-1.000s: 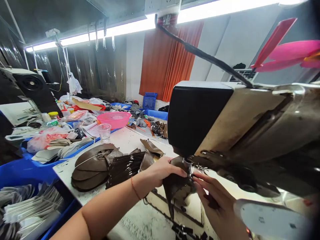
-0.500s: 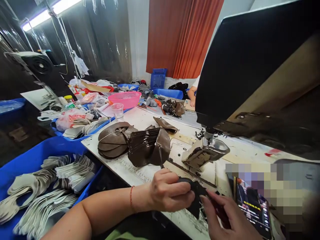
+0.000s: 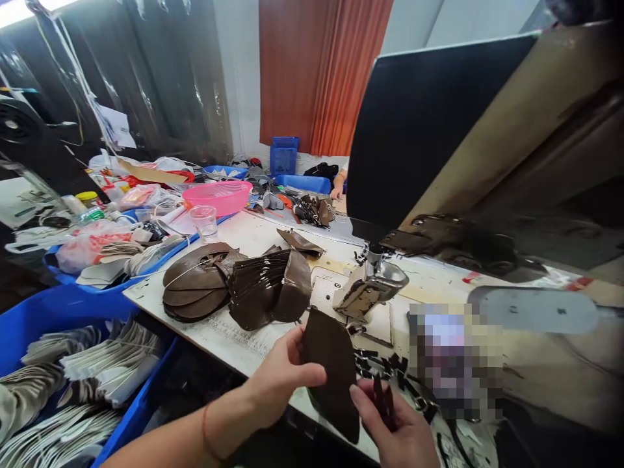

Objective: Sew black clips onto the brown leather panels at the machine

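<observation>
A flat dark brown leather piece (image 3: 331,374) with a curved edge is upright between my hands. My left hand (image 3: 283,374) grips its left side, thumb across the front and fingers behind. My right hand (image 3: 394,419) is closed at the lower right edge of the piece, with a narrow dark brown folded strip (image 3: 383,400) between its fingers; its exact kind is unclear. Beyond my left hand lies a fanned stack of brown leather pieces (image 3: 263,286), beside a tied round bundle of leather pieces (image 3: 195,283). The sewing machine's post bed (image 3: 368,289) stands past my hands.
The sewing machine head (image 3: 439,136) overhangs the right side. Small black buckled straps (image 3: 385,364) lie near my right hand. Blue bins (image 3: 53,302) with pale cut pieces stand left. A plastic cup (image 3: 203,222) and pink basket (image 3: 219,197) sit behind. Another person's hand (image 3: 337,185) is far back.
The leather piece has been raised and turned flat toward me. My left hand went from a fist to a thumb-and-fingers grip. The view has swung right.
</observation>
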Action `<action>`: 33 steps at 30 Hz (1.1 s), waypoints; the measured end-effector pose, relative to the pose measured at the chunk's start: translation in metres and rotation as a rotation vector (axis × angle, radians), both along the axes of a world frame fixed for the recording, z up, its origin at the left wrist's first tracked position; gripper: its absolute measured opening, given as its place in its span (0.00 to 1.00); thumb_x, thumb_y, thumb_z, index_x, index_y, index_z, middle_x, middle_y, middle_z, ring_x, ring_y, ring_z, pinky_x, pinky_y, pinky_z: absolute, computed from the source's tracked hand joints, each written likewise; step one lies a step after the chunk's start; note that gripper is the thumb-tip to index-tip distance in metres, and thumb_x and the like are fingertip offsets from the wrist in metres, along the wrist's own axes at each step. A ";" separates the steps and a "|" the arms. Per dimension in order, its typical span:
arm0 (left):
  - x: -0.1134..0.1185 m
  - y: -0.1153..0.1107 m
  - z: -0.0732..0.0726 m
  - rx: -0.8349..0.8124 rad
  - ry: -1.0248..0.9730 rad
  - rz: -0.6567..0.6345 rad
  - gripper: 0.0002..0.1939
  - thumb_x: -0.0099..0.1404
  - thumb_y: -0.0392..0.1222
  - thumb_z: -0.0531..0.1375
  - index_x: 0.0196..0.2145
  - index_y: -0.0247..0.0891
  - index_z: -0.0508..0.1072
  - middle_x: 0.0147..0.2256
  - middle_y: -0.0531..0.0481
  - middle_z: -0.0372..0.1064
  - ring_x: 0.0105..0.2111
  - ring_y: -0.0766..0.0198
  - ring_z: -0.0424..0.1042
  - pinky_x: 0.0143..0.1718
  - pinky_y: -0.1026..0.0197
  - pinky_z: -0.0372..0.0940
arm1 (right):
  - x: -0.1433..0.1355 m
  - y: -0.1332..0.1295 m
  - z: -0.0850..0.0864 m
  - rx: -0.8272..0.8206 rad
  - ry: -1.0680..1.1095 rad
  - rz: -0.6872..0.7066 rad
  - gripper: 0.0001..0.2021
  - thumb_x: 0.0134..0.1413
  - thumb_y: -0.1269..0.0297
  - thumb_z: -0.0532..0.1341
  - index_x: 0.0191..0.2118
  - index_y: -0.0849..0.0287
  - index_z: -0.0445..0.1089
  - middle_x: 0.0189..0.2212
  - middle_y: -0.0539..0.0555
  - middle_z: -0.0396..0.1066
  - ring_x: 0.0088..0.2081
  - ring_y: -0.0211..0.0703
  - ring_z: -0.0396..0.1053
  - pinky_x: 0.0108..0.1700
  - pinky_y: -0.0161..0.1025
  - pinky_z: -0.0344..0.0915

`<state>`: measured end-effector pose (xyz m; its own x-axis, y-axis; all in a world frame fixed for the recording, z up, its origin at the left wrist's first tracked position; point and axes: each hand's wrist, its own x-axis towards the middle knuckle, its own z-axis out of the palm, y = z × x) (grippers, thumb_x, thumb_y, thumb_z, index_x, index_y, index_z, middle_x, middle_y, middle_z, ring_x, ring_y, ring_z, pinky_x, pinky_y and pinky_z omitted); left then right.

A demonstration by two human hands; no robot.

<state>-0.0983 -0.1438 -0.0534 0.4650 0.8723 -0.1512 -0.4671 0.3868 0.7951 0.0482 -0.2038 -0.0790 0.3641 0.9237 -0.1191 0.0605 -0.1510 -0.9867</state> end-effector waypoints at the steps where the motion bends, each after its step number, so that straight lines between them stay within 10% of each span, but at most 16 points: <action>1: -0.005 0.000 -0.005 -0.059 -0.036 -0.145 0.32 0.41 0.48 0.73 0.44 0.34 0.74 0.37 0.44 0.74 0.39 0.55 0.71 0.41 0.59 0.62 | 0.000 0.001 0.002 -0.017 0.032 0.017 0.16 0.42 0.48 0.68 0.28 0.58 0.74 0.21 0.49 0.70 0.25 0.39 0.67 0.29 0.32 0.65; 4: -0.013 -0.003 -0.020 -0.173 -0.052 -0.379 0.30 0.39 0.42 0.74 0.41 0.31 0.76 0.37 0.41 0.75 0.40 0.53 0.72 0.42 0.58 0.62 | 0.010 0.008 -0.001 -0.059 0.005 0.216 0.16 0.48 0.48 0.64 0.28 0.59 0.74 0.21 0.50 0.70 0.26 0.40 0.68 0.29 0.33 0.65; 10: -0.013 0.000 -0.031 -0.297 -0.036 -0.065 0.24 0.44 0.36 0.71 0.41 0.33 0.76 0.37 0.43 0.75 0.38 0.55 0.73 0.44 0.55 0.63 | 0.061 0.047 -0.030 0.146 -0.921 0.226 0.17 0.50 0.72 0.55 0.43 0.51 0.75 0.42 0.53 0.74 0.35 0.46 0.74 0.30 0.37 0.67; 14: -0.009 0.010 -0.028 -0.336 -0.105 0.037 0.23 0.45 0.38 0.71 0.41 0.33 0.76 0.38 0.43 0.75 0.37 0.58 0.73 0.42 0.57 0.64 | 0.087 0.068 -0.033 0.094 -1.130 0.335 0.22 0.45 0.79 0.51 0.36 0.50 0.77 0.40 0.49 0.76 0.28 0.41 0.74 0.25 0.35 0.64; 23: 0.032 0.019 -0.029 -0.226 -0.094 0.236 0.25 0.40 0.41 0.73 0.38 0.32 0.75 0.32 0.47 0.73 0.33 0.62 0.69 0.39 0.59 0.63 | 0.057 0.050 0.007 -0.065 -0.059 0.146 0.19 0.43 0.49 0.66 0.39 0.56 0.74 0.26 0.52 0.77 0.29 0.46 0.74 0.26 0.36 0.66; 33: 0.036 0.022 -0.020 -0.092 -0.032 0.218 0.20 0.41 0.42 0.73 0.32 0.29 0.77 0.28 0.48 0.71 0.28 0.65 0.66 0.33 0.62 0.62 | 0.040 0.048 0.005 0.017 -0.102 0.196 0.15 0.45 0.53 0.66 0.35 0.57 0.73 0.29 0.53 0.77 0.33 0.46 0.75 0.36 0.37 0.71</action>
<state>-0.0626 -0.1216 -0.0733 0.2732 0.9357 -0.2233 -0.5717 0.3446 0.7446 0.0884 -0.1558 -0.0742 0.1864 0.9796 -0.0749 0.1865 -0.1101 -0.9763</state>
